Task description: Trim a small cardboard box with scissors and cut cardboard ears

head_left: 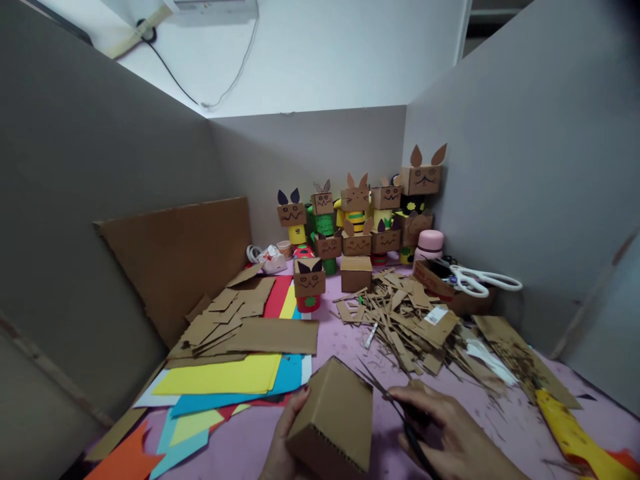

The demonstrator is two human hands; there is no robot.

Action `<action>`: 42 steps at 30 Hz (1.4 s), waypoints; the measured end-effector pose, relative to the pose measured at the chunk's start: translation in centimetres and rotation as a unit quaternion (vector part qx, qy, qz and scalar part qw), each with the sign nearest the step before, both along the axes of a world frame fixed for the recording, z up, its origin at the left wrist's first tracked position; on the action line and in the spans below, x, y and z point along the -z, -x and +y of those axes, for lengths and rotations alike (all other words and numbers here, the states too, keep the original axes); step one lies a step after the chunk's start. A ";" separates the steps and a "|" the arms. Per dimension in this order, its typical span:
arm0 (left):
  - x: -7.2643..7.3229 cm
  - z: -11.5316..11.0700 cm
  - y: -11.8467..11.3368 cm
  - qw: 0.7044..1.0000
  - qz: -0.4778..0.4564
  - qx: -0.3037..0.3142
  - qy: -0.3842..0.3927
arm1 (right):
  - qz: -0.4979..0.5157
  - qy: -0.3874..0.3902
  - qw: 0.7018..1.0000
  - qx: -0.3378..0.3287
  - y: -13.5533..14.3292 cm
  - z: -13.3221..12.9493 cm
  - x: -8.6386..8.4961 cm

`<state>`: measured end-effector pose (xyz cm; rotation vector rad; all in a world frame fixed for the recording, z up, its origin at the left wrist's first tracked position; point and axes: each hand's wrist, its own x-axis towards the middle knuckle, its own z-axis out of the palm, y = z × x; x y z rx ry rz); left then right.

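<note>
My left hand grips a small brown cardboard box from its left side, low at the front of the table. The box is tilted, with one corner toward me; its underside is hidden. In my right hand is a pair of black-handled scissors, fingers wrapped round the handles. The scissor blades stand slightly apart, pointing up and left, close to the box's right upper edge. I cannot tell whether they touch it.
Cardboard scraps are heaped right of centre. Coloured paper and cardboard sheets lie on the left. Several cardboard animal figures stand at the back, near a pink bottle. White scissors rest on a box at right. Grey panels enclose the table.
</note>
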<state>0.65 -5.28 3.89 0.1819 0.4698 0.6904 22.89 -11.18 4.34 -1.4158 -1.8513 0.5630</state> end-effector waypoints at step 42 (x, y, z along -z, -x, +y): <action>-0.2 -0.9 -0.2 0.998 0.040 0.042 0.000 | -0.160 -0.070 0.985 -0.002 -0.2 -1.1 -0.1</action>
